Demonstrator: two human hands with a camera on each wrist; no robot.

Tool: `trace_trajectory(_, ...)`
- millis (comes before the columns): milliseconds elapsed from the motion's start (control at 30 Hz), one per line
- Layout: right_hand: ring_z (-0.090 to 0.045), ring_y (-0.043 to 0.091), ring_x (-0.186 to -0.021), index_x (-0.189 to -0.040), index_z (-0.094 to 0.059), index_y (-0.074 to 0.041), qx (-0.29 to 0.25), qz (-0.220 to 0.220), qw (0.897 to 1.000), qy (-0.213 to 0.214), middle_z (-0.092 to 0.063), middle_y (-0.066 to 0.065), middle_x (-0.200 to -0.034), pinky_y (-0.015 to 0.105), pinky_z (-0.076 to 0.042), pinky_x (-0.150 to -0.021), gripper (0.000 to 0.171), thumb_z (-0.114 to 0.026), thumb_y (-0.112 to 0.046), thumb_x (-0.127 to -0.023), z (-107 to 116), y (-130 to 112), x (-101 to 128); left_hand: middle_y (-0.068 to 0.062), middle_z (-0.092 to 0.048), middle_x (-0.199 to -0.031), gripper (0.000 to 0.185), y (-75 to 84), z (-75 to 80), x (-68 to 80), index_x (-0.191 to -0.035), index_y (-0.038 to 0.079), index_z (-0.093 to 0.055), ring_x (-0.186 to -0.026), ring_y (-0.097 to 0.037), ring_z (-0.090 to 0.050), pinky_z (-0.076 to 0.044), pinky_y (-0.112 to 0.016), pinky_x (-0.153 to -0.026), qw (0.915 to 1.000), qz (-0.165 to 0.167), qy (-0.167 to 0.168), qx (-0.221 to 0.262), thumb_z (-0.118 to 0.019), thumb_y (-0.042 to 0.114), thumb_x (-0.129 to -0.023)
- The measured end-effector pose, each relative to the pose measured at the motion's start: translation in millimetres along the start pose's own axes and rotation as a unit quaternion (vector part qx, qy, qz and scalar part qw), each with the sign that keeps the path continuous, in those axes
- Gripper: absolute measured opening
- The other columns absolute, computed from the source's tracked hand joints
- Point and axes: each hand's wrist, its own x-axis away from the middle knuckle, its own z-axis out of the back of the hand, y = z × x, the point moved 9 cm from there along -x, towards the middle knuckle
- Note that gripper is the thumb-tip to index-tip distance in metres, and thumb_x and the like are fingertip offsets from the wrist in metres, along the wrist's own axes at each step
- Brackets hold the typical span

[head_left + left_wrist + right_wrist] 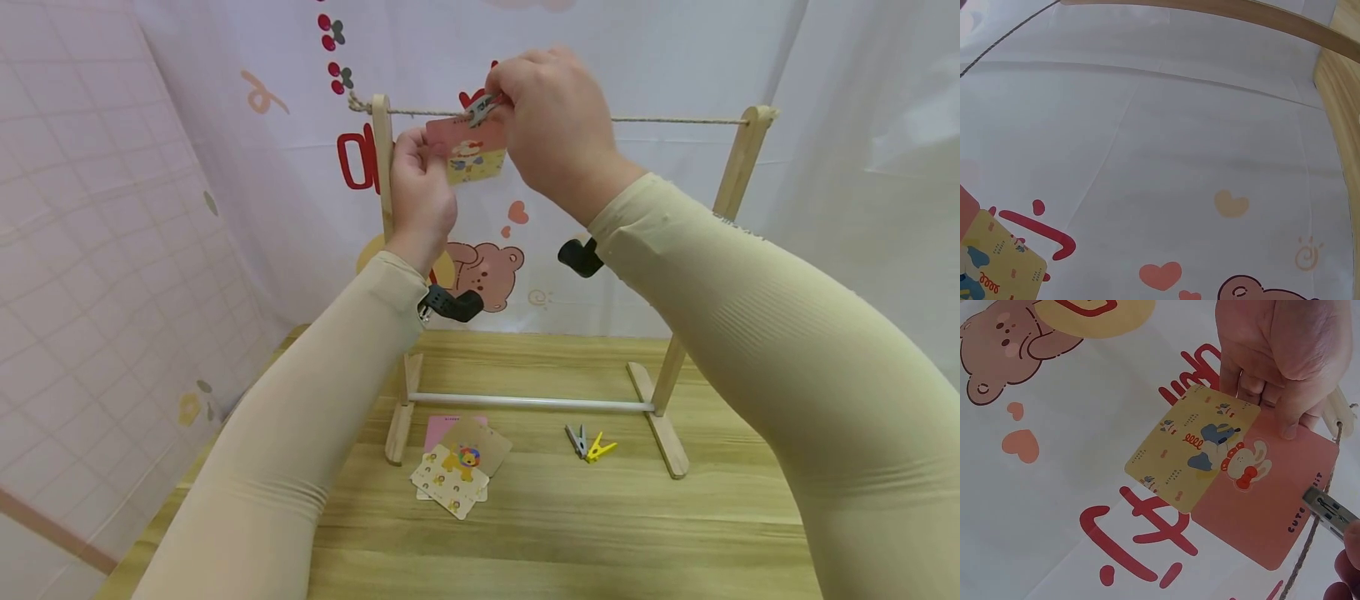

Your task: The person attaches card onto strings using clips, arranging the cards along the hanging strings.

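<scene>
My left hand [423,187] pinches a pink-and-yellow card [1266,494] with a rabbit and a dog on it, thumb in front near its left edge. My right hand [558,117] holds a grey clothespin [482,109] between thumb and fingers. The tip of that clothespin overlaps the card's top edge, beside the lettering, right at the twine [675,120]. In the right wrist view, the card hangs just below the twine, with the left hand's thumb [1289,422] on its pink part. Only a corner of the card shows in the left wrist view.
The twine runs between two wooden posts [735,171] joined low down by a white rod [525,403]. On the wooden table [570,533], several cards [450,482] lie overlapping at left; a grey clothespin [576,439] and a yellow clothespin [599,450] lie at right. A printed curtain [645,50] hangs behind.
</scene>
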Motion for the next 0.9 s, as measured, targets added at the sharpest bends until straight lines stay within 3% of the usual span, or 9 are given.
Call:
trace_trajectory(433, -0.055, 0.030, -0.119, -0.124, -0.074, -0.008, 0.015, 0.005, 0.999, -0.030, -0.073, 0.008, -0.129, 0.040, -0.049, -0.105, 0.025, -0.057, -0.018, -0.109, -8, -2, 1, 0.000, -0.065, -0.124, 0.018, -0.8, -0.3, 0.3, -0.120, 0.011, -0.054, -0.123, -0.011, -0.060, -0.047, -0.022, -0.104, 0.9999, -0.008, -0.010, 0.000, -0.053, 0.026, -0.110)
trace_trajectory(900, -0.052, 0.032, -0.129, -0.131, -0.070, -0.007, 0.038, 0.008, 0.997, -0.062, -0.070, 0.011, -0.135, 0.039, -0.045, -0.113, 0.027, -0.055, -0.017, -0.110, -17, -6, -1, -0.001, -0.066, -0.126, 0.008, -5.2, 2.1, 2.1, -0.114, 0.015, -0.053, -0.124, -0.013, -0.061, -0.047, -0.028, -0.110, 0.9998, -0.008, -0.015, 0.007, -0.050, 0.022, -0.112)
